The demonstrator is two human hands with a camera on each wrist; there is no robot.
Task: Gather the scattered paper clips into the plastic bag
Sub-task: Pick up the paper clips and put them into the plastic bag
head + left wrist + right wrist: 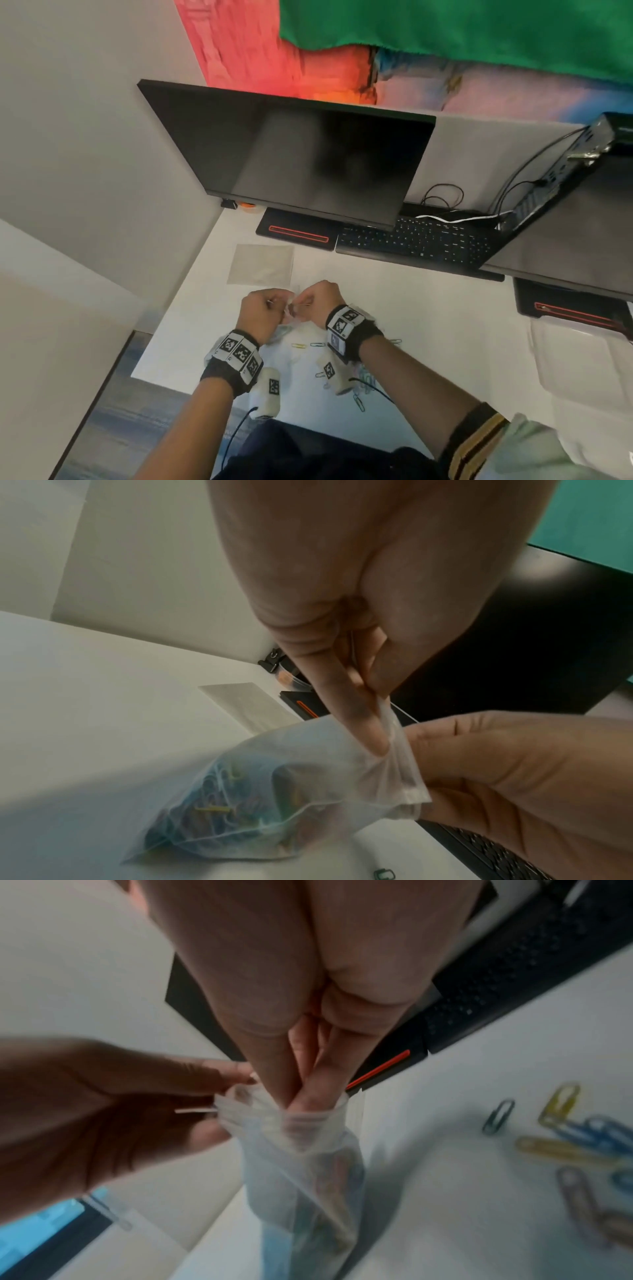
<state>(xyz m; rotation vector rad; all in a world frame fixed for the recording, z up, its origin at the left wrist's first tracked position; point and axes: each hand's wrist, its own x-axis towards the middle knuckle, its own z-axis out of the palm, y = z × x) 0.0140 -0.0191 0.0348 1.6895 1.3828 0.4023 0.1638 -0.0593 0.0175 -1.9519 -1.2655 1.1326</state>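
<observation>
Both hands are raised together over the desk [191, 329], each clamped on the mouth of the small clear plastic bag [260, 799]. Left hand [262, 317] pinches one lip of the opening between thumb and fingers; a thin pale strip shows at its fingers in the right wrist view, can't tell what it is. Right hand [322, 303] has curled fingers bunched on the other lip, with fingertips [308, 1099] dipped into the mouth. The bag hangs down between the two hands, its bottom already loaded with mixed-colour paper clips.

Loose paper clips [561, 1139] lie on the desk on the right-hand side and nearer the body than the hands: yellow, blue, grey and lilac ones, some overlapping. More sit under and behind the right wrist in the head view. A flat clear sheet [262, 265] lies just beyond the hands; monitor [291, 154] and keyboard [418, 240] further out.

Step, judged: mid-task, holding the bag open or dropping a clip in; whether a clip is in the right fingers is not visible.

Next, likely: right hand lets go of the lip, goes back toward the pile on its side, and pinches up thin flat clips from the desk. Left hand must keep the mouth open and upright so the contents don't spill.
</observation>
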